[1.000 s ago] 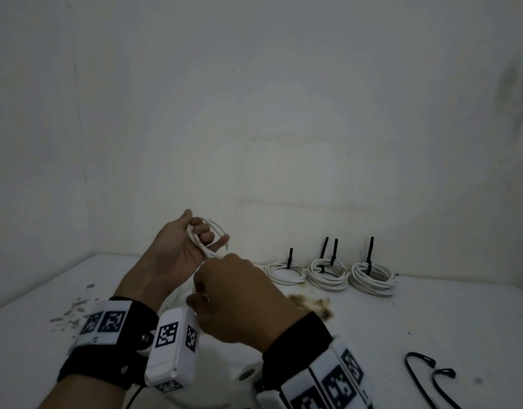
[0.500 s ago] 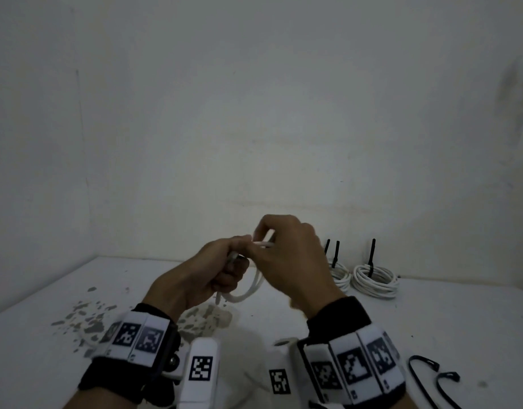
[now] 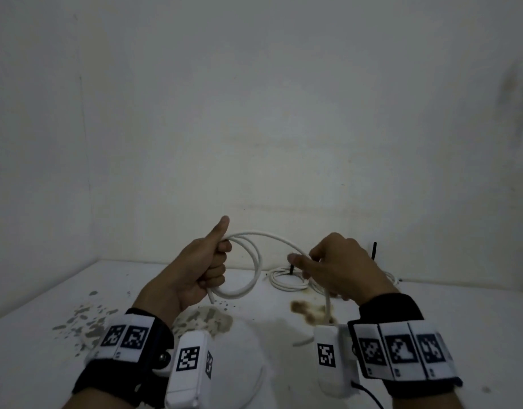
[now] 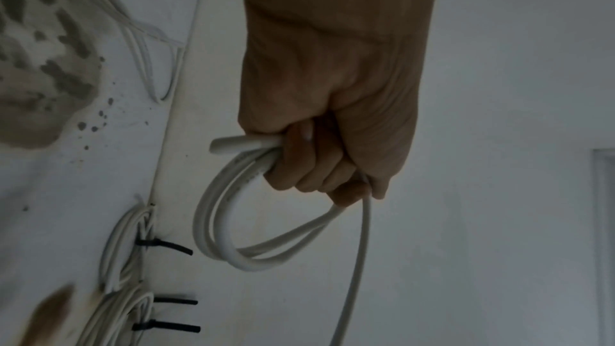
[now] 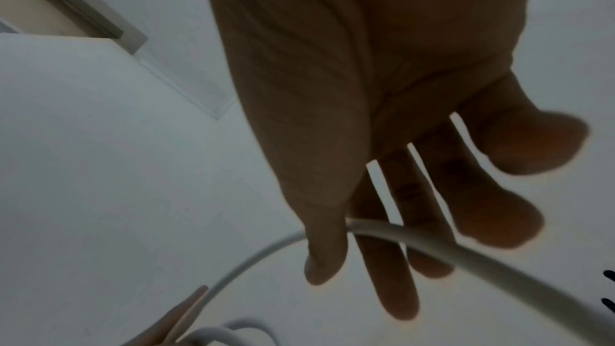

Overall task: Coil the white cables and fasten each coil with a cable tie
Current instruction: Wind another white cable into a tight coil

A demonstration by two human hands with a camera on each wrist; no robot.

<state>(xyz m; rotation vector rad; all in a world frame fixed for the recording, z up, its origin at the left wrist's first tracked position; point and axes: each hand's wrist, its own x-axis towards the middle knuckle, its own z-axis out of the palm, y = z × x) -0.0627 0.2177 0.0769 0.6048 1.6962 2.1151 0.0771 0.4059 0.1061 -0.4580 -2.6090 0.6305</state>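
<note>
My left hand (image 3: 216,261) grips a small coil of white cable (image 3: 255,273) in its fist, thumb pointing up. In the left wrist view the coil (image 4: 226,241) hangs as two or three loops below the curled fingers (image 4: 309,167), with the cable's cut end (image 4: 229,145) sticking out. From the coil the cable arcs right to my right hand (image 3: 304,258), which pinches it lightly between thumb and fingers, then drops to the table. In the right wrist view the cable (image 5: 465,251) crosses the fingers (image 5: 392,286) under the thumb.
Finished coils (image 3: 286,281) with upright black cable ties (image 3: 374,252) lie along the back wall, partly hidden by my right hand; they also show in the left wrist view (image 4: 123,249). A brown stain (image 3: 303,308) and grey flaked patches (image 3: 83,317) mark the white table.
The hands, together half a second ago, have drawn apart. The right hand slid right along the cable, and a new arc of cable spans between the hands.
</note>
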